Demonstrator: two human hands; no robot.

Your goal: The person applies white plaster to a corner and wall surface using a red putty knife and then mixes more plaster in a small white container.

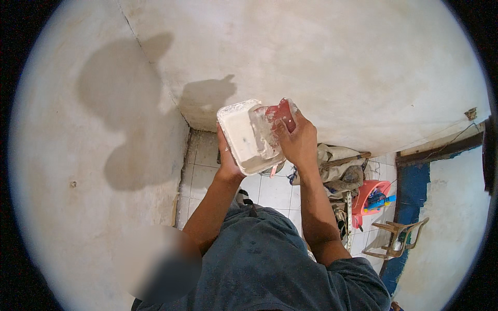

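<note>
Head view: tub [258, 167] held above the floor [275, 193].
Left hand [227, 156]: clasped on tub's left side, seemingly for steadiness.
Right hand [302, 136]: scraper [274, 116] gripped over tub, perhaps so drips are caught.

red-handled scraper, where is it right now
In the head view, the red-handled scraper is just right of centre, in the right hand, partly over the right side of the white container in the left hand.

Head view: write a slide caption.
Left hand supports a white tub of pale paste; right hand grips a red-handled scraper over its right side.
</note>
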